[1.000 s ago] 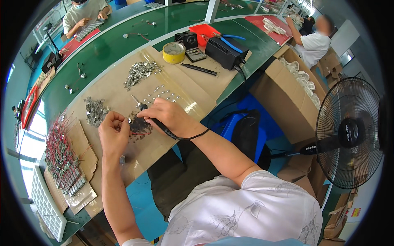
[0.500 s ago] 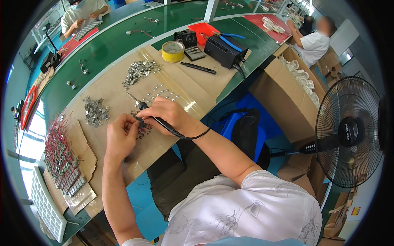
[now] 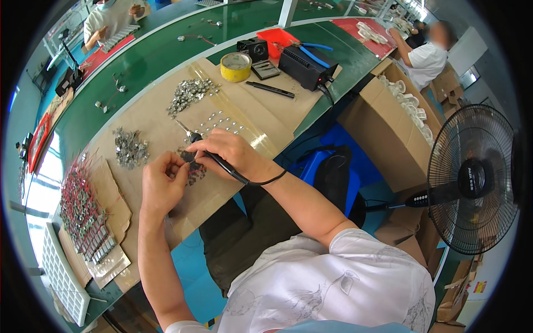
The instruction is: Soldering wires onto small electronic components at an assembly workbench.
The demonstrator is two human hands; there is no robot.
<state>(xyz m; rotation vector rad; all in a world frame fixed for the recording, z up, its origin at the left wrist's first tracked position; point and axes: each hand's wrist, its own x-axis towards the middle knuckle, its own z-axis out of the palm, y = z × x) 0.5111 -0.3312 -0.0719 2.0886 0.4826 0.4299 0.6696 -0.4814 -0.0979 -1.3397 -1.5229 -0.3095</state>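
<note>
The right hand (image 3: 230,151) is closed around the black iron (image 3: 222,162), whose tip points up and left over the brown paper (image 3: 244,105). The left hand (image 3: 164,182) is just beside it with its fingers curled in, but I can't tell if they pinch anything. Dark bits (image 3: 196,175) lie by the hands. Past them are shiny dots (image 3: 220,119) and a silver pile (image 3: 190,97). Yellow tape (image 3: 236,67) sits near a black box (image 3: 306,67).
</note>
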